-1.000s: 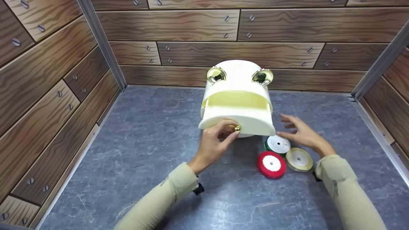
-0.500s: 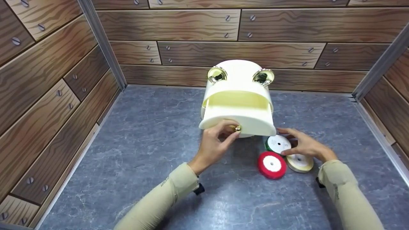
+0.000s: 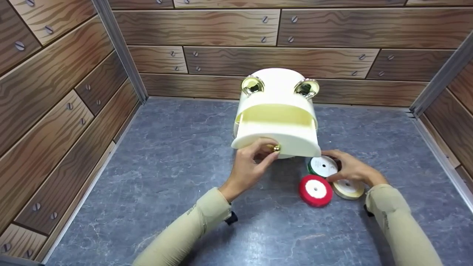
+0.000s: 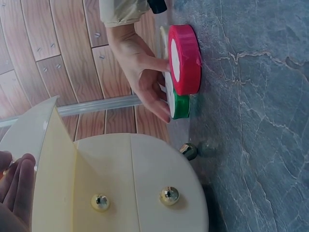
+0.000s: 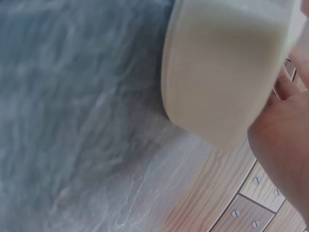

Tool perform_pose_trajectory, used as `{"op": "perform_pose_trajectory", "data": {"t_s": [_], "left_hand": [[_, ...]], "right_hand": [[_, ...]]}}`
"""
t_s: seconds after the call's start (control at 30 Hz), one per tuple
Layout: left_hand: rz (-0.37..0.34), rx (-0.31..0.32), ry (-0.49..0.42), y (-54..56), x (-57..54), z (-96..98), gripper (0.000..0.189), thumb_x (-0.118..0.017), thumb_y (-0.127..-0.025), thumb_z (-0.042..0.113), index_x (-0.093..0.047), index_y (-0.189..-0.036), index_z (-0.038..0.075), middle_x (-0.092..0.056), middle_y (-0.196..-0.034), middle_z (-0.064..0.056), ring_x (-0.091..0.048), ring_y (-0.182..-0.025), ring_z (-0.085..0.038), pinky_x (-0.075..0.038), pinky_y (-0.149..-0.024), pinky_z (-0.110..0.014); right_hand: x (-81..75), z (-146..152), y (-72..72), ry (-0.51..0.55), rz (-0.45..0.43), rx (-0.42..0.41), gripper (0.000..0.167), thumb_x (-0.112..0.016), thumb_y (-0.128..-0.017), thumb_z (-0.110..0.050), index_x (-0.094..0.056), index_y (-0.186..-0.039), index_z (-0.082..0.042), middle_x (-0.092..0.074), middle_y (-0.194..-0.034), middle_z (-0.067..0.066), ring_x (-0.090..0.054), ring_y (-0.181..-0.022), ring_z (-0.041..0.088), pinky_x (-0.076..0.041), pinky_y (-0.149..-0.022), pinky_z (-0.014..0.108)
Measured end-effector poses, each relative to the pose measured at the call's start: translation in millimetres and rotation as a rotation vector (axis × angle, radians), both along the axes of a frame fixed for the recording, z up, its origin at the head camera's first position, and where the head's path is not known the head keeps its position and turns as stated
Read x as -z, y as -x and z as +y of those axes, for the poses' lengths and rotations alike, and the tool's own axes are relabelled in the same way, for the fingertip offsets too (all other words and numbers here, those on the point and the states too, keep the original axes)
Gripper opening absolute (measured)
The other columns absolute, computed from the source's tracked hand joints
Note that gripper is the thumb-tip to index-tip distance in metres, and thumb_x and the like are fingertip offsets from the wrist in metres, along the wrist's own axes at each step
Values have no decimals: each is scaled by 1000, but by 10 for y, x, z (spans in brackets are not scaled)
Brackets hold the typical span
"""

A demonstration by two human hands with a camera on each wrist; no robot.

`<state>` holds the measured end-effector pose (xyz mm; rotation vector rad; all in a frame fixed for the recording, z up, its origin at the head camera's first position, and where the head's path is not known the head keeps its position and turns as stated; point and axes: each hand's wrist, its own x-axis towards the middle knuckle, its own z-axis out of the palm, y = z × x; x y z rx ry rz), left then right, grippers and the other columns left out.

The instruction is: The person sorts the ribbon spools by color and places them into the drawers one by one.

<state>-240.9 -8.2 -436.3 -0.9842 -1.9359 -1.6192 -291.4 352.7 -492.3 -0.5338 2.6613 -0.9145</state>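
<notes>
A cream rounded cabinet (image 3: 279,85) with gold ring-like fittings stands before me, its upper drawer (image 3: 297,144) pulled out. My left hand (image 3: 248,164) pinches the gold knob (image 3: 276,148) on the drawer front. To the right, a green ribbon roll (image 3: 322,167) with a white label lies on the floor. My right hand (image 3: 353,168) grips it, fingers at the far rim and thumb near the front; in the left wrist view the fingers curl behind the green roll (image 4: 181,106). The right wrist view shows the cabinet's side, not the roll.
A red ribbon roll (image 3: 316,190) lies just in front of the green one. A pale yellow ribbon roll (image 3: 347,190) sits partly under my right hand. Two lower gold knobs (image 4: 169,195) show on the cabinet front. Wood-patterned walls (image 3: 207,29) enclose the grey floor (image 3: 166,147).
My right hand has come down from beside the drawer onto the green ribbon roll and closed around its rim. The left hand stays on the knob and the drawer stays out.
</notes>
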Motion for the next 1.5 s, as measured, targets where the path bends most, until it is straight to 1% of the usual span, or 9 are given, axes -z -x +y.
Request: {"op": "perform_pose_trajectory", "data": {"t_s": [0.17,0.4,0.7,1.0,1.17,1.27,1.33,1.4,1.5], "left_hand": [[-1,3,-2,-5,-2,3,17,-72,-98,12,-70,-112,3,-78,-97,-9,-76,-82,-16,-63,-71,-25],[0,-5,7,-3,-5,2,17,-72,-98,12,-70,-112,3,-78,-96,-8,-75,-81,-14,-63,-71,-24],[7,-3,10,8,-19,4,17,-73,-98,12,-70,-112,3,-78,-95,-9,-75,-81,-14,-63,-70,-24],[-12,-6,4,-8,-10,10,17,-73,-98,13,-70,-112,4,-78,-95,-9,-75,-82,-14,-63,-71,-24],[-9,-6,10,-8,-9,13,18,-73,-98,13,-70,-112,3,-78,-96,-9,-75,-81,-15,-63,-71,-24],[-12,-3,10,-8,-8,11,18,-73,-98,12,-70,-112,3,-78,-96,-9,-75,-81,-15,-63,-71,-24],[-15,0,9,-6,-10,9,17,-72,-98,12,-70,-112,3,-78,-96,-9,-75,-82,-15,-63,-71,-24],[-17,2,8,-3,-7,8,17,-72,-98,11,-70,-112,3,-78,-96,-9,-75,-82,-15,-63,-71,-24],[-16,5,7,0,-7,6,17,-72,-98,11,-69,-113,3,-78,-96,-9,-75,-82,-15,-63,-71,-24]], "right_hand": [[17,-7,13,-8,1,19,89,-92,-76,-22,-47,-149,1,-49,-149,30,-45,-137,52,-35,-113,72],[7,-5,29,-1,-1,35,86,-92,-77,-23,-49,-148,-1,-52,-148,27,-47,-136,49,-36,-114,70],[-37,43,31,45,-51,69,88,-92,-78,-26,-47,-151,-7,-50,-151,24,-48,-136,46,-39,-112,68],[-104,114,-4,96,-41,70,90,-92,-78,-25,-46,-153,-9,-52,-150,21,-50,-136,44,-40,-113,66],[-171,158,-30,107,-15,79,90,-92,-78,-21,-45,-154,-9,-52,-149,21,-52,-133,43,-44,-109,57],[-237,174,-51,116,1,85,90,-92,-79,-22,-45,-155,-10,-52,-149,20,-54,-132,43,-47,-106,52],[-286,185,-63,120,18,86,89,-92,-79,-24,-46,-154,-10,-53,-148,19,-55,-132,42,-48,-105,45],[-336,192,-74,135,39,84,88,-92,-79,-24,-47,-154,-10,-54,-148,18,-56,-130,36,-50,-103,35],[-412,200,-96,164,70,82,87,-92,-78,-22,-48,-153,-11,-54,-149,15,-57,-126,20,-49,-99,19]]}}
